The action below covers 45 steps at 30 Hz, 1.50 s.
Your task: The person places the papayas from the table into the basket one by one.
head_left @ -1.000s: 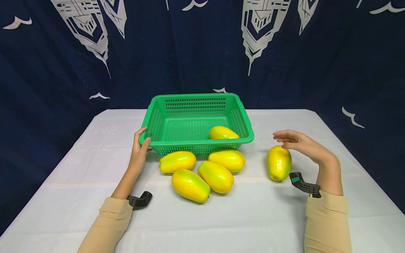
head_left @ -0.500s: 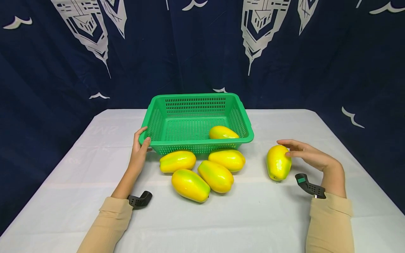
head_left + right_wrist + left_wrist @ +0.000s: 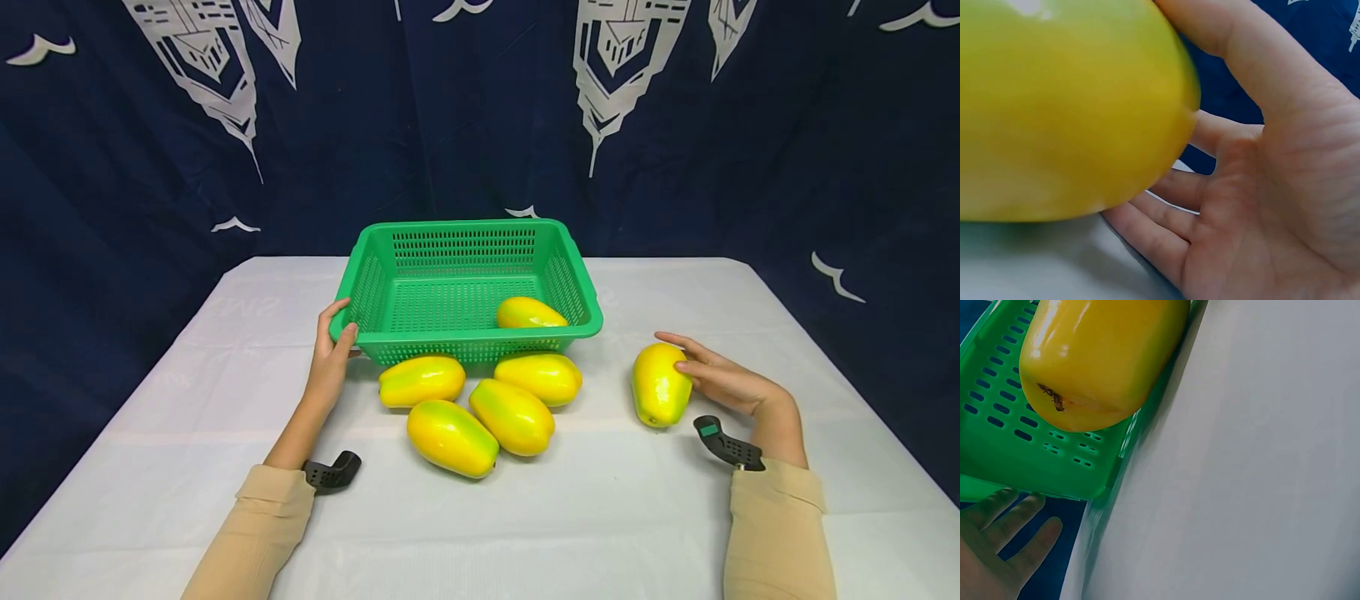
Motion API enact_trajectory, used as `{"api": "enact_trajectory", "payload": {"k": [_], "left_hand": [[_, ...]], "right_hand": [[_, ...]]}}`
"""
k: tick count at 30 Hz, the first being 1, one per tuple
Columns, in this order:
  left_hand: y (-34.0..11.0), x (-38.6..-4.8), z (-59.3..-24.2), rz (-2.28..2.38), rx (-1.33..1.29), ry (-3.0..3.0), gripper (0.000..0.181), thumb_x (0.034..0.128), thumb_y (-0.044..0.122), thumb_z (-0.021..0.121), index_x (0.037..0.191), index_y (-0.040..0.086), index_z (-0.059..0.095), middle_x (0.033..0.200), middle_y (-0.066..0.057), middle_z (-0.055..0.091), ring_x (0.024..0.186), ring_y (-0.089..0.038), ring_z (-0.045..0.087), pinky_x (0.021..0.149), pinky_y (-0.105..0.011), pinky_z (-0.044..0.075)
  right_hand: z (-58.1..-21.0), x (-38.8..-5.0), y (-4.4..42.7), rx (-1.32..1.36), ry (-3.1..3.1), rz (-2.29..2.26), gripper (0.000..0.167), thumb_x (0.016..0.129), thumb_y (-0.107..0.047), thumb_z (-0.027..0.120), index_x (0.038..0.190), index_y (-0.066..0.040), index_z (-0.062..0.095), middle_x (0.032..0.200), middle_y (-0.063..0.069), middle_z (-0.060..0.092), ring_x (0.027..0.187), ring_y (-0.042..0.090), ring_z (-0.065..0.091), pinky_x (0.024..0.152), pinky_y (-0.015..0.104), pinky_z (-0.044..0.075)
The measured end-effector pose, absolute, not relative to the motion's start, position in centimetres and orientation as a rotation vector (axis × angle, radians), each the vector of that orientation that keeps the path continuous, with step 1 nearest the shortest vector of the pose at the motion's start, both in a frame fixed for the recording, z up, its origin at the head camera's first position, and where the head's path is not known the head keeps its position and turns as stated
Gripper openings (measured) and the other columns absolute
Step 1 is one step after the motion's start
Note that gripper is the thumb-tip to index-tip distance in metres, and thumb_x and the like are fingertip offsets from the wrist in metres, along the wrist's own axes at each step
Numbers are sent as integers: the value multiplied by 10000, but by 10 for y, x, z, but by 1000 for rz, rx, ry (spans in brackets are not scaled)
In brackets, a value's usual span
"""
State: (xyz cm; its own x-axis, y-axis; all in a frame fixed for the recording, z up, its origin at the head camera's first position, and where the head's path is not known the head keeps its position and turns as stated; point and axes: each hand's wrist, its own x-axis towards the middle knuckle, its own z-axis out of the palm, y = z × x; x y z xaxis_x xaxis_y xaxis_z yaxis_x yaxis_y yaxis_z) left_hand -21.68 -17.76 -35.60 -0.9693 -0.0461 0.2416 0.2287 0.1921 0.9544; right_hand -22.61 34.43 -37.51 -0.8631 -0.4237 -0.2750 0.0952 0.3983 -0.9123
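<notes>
1. Green is the one basket point(image 3: 450, 337), standing upright on the table point(image 3: 600, 517); 12 o'clock is here the side away from the person.
2. There are six yellow-green fruits in total: one inside the basket, four before it, and one apart from these.
3. The fruit inside point(image 3: 529, 312) lies towards 4 o'clock of the basket.
4. The four fruits lie at 6 o'clock of the basket, close together on the table. Within their group, one point(image 3: 422, 382) is at 10 o'clock, one point(image 3: 538, 379) at 2, one point(image 3: 512, 417) at 4 and one point(image 3: 452, 439) at 7.
5. The sixth fruit point(image 3: 662, 385) lies on the table at 4 o'clock of the basket, well apart from the four.
6. Of two hands, the left hand point(image 3: 327, 358) is at 8 o'clock of the basket and grips its corner, the thumb at the rim.
7. The right hand point(image 3: 727, 379) is at 3 o'clock of the sixth fruit. Its thumb touches this fruit and the fingers are spread about its end; whether they press on it, I cannot tell.
8. Two beige sleeves point(image 3: 251, 517) and two black wrist pieces point(image 3: 330, 474) are on the arms.
9. One dark blue cloth point(image 3: 420, 150) with white drawings hangs at 12 o'clock, behind the table.
</notes>
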Motion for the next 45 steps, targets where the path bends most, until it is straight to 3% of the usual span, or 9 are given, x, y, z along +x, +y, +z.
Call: {"api": "enact_trajectory", "payload": {"k": [3, 6, 24, 32, 45], "left_hand": [[-177, -217, -356, -1855, -171, -2254, 489, 968, 222, 355, 1418, 121, 191, 1344, -191, 297, 915, -122, 430, 877, -447, 364], [-177, -217, -355, -1849, -169, -2257, 487, 968, 214, 355, 1418, 120, 194, 1356, -188, 302, 894, -115, 446, 870, -436, 371], [-187, -233, -377, -1864, -200, -2210, 491, 966, 266, 376, 1420, 197, 201, 1355, -136, 308, 965, -112, 404, 854, -411, 379], [-187, -234, -378, -1863, -192, -2217, 495, 965, 292, 380, 1417, 186, 205, 1341, -140, 318, 957, -103, 413, 849, -395, 384], [-187, -234, -378, -1839, -181, -2224, 506, 955, 334, 389, 1411, 195, 220, 1297, -139, 337, 939, -106, 422, 833, -373, 398]], "right_hand": [[-375, -226, 345, -293, 2182, -1471, 579, 952, -265, 412, 1460, -208, 138, 1412, -25, 257, 1189, 27, 342, 1043, 442, 287], [-375, -226, 346, -318, 2161, -1484, 550, 952, -245, 405, 1446, -164, 178, 1272, -163, 373, 1111, -61, 408, 984, 358, 319], [-365, -225, 339, -257, 2087, -1474, 480, 939, -213, 440, 1391, -222, 279, 1200, -135, 454, 1065, 73, 489, 893, 328, 416], [-366, -225, 343, -287, 2082, -1471, 428, 944, -206, 417, 1356, -290, 334, 1196, -164, 472, 1071, 65, 487, 891, 376, 400], [-357, -223, 349, -482, 2098, -1566, 447, 958, -147, 333, 1378, -297, 309, 1222, -167, 470, 1094, 36, 487, 881, 415, 355]]}}
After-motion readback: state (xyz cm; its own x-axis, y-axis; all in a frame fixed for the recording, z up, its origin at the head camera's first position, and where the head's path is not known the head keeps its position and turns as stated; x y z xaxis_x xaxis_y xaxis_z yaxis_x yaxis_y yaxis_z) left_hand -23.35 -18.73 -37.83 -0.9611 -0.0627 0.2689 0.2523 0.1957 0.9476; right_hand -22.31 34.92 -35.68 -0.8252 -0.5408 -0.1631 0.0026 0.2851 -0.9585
